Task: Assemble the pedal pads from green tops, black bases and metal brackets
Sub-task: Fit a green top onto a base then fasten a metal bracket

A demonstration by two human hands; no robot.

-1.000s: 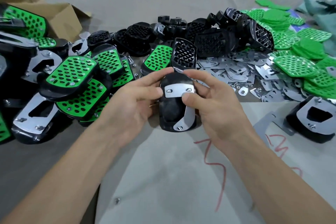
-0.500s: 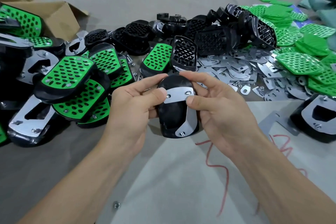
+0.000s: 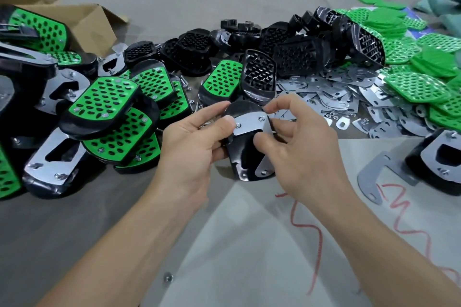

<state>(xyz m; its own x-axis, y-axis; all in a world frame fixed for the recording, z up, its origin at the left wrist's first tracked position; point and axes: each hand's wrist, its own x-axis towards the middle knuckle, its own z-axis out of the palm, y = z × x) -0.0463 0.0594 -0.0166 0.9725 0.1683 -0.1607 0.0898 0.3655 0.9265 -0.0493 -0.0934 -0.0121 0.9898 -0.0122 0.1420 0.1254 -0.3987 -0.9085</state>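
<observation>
One pedal pad [image 3: 245, 157], probably light, stiff, slick: left hand [image 3: 192, 147] gripped its edges; right hand [image 3: 306, 152] thumbed the bracket [image 3: 249, 124], its hold unclear.

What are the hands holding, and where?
A black pad with a bracket on it. The left hand grips its left edge, thumb on the bracket; the right hand pinches its right side.
</observation>
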